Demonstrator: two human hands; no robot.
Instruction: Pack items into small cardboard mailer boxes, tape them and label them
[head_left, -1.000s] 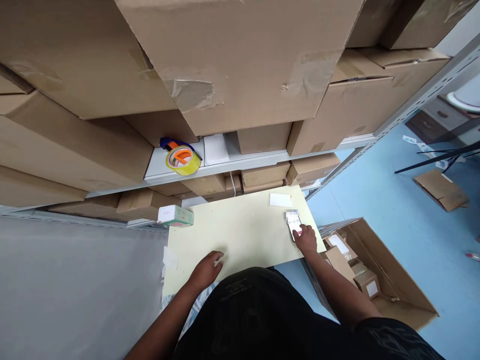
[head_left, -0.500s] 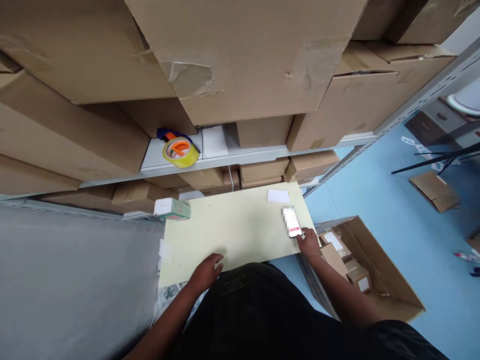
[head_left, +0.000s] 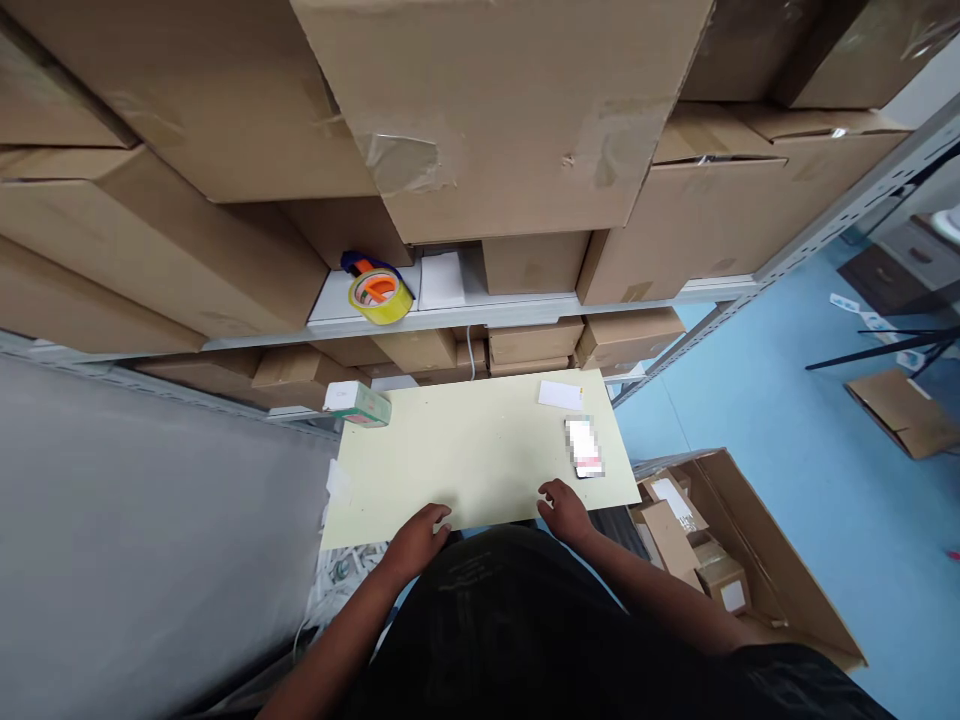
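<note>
My left hand [head_left: 418, 540] is at the front edge of the pale yellow tabletop [head_left: 465, 450], thumb and fingers apart with nothing between them. Over the same edge, further right, my right hand [head_left: 564, 510] has loosely curled fingers, apart and without anything in them. Beyond it lies a smartphone [head_left: 583, 447] with a lit screen, not touched by the hand. A white slip of paper [head_left: 560, 395] rests behind the phone. On the far left corner of the tabletop stands a small white and green box [head_left: 358, 404].
Above the table, a metal shelf [head_left: 525, 311] carries large cardboard boxes [head_left: 510, 120] and a yellow tape roll [head_left: 381, 297] with an orange dispenser. A big open carton [head_left: 780, 550] holding small boxes stands right of the table. A grey wall [head_left: 150, 520] borders the left.
My right hand has left the phone's lower edge and moved left along the table's front edge. The phone stays on the table. My left hand has barely moved; the view has shifted slightly.
</note>
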